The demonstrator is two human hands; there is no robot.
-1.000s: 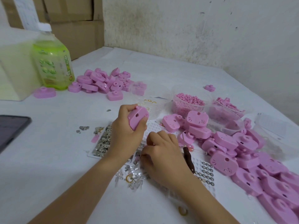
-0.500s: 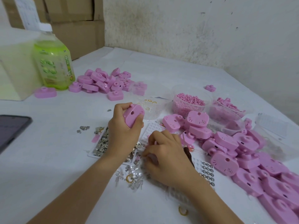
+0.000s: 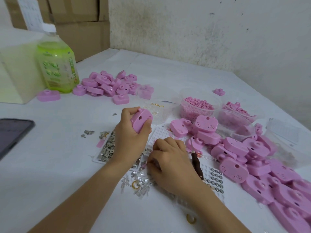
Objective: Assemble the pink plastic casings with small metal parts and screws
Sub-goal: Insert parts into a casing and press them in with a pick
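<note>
Fingers of the left hand grip a rounded pink plastic casing, lifted just left of a white dimpled plastic tray. The right hand rests below that tray, curled onto small silver metal parts; whether it pinches one is hidden. Loose pink casings heap right of the tray.

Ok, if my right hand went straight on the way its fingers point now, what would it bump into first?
Most likely the small metal parts just left of its curled fingertips; the right hand points down and left at them. Beyond them is the wrist of the left hand, though depth is unclear.
</note>
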